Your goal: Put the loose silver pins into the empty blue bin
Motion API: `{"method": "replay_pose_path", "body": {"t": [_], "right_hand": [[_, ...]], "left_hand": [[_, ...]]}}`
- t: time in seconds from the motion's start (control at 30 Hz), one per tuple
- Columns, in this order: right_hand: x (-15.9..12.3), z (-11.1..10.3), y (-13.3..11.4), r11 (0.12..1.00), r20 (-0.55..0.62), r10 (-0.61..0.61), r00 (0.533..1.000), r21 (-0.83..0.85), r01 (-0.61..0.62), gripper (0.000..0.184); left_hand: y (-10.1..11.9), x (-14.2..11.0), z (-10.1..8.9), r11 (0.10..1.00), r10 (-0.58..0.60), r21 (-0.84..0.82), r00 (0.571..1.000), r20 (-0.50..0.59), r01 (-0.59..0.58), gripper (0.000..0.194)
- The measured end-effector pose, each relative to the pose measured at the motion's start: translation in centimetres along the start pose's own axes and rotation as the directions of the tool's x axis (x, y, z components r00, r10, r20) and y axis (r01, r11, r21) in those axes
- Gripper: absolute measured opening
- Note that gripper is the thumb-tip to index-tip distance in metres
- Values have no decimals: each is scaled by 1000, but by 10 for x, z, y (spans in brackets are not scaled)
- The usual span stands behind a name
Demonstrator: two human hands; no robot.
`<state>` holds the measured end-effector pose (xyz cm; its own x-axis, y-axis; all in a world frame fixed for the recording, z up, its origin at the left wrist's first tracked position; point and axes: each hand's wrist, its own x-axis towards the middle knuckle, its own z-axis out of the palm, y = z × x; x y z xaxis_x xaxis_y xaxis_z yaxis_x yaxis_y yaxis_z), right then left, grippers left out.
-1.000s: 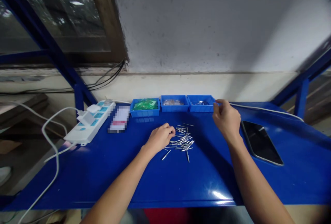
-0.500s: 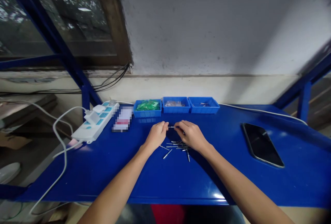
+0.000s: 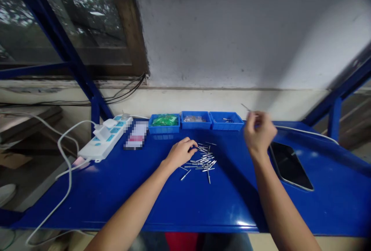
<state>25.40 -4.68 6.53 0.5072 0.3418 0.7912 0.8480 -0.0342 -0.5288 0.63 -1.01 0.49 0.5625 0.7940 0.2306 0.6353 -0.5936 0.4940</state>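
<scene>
A pile of silver blind rivets (image 3: 204, 161) lies on the blue table in front of me, several with long thin pins. At the pile's left side, my left hand (image 3: 182, 153) is low over the table, its thumb and fingertips apart and close to the nearest rivets. My right hand (image 3: 260, 131) is raised to the right of the bins and closed in a pinch. From its fingertips a thin rivet (image 3: 245, 107) sticks out to the upper left; its other end is hidden by the fingers.
Along the back stand a blue bin of green packets (image 3: 164, 120), a bin of clear packets (image 3: 195, 119) and a bin holding some rivets (image 3: 227, 121). A white power strip (image 3: 106, 139) and a blurred-out panel (image 3: 135, 135) are left; a black phone (image 3: 290, 166) lies right.
My hands were together over the pile with a rivet between them. The right hand has moved up and right with a rivet; the left stays near the pile, its fingers now apart.
</scene>
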Motion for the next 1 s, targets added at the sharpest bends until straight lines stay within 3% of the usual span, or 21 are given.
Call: {"method": "replay_pose_path", "body": {"t": [0.07, 0.13, 0.27, 0.47, 0.53, 0.67, 0.77, 0.83, 0.87, 1.0], "right_hand": [[-4, 10, 12, 993, 307, 42, 951, -117, -6, 33], [-16, 21, 18, 993, 495, 69, 866, -114, -14, 36], [-51, 40, 9, 984, 634, -130, 763, 179, 18, 40], [-80, 43, -20, 892, 794, -410, 448, 452, 16, 39], [-83, 36, -27, 861, 795, -461, 395, 509, -19, 38], [-89, 29, -32, 836, 783, -498, 374, 548, -34, 34], [-91, 33, -29, 840, 743, -482, 464, 542, 4, 37], [-90, 34, -28, 828, 675, -507, 536, 554, 85, 30], [-88, 34, -28, 816, 642, -534, 550, 562, 136, 24], [-81, 29, -32, 769, 584, -631, 511, 558, 311, 12]], "left_hand": [[0, 5, 1, 1000, -6, 28, 999, 36, 5, 11], [-2, 7, 3, 999, -20, 46, 998, 55, 18, 10], [-8, 4, 6, 999, 11, 38, 999, 49, -13, 16], [-25, 0, -2, 996, -85, -31, 979, -185, 80, 29], [-28, 0, -6, 995, -98, -40, 973, -209, 92, 34], [-27, -1, -6, 995, -94, -46, 975, -200, 87, 42], [-21, -2, -4, 996, -88, -45, 983, -159, 81, 43], [-19, -3, -3, 996, -78, -54, 987, -138, 72, 43], [-18, -3, -3, 996, -70, -61, 988, -138, 62, 44], [-19, -3, -3, 996, -45, -78, 985, -166, 33, 45]]}}
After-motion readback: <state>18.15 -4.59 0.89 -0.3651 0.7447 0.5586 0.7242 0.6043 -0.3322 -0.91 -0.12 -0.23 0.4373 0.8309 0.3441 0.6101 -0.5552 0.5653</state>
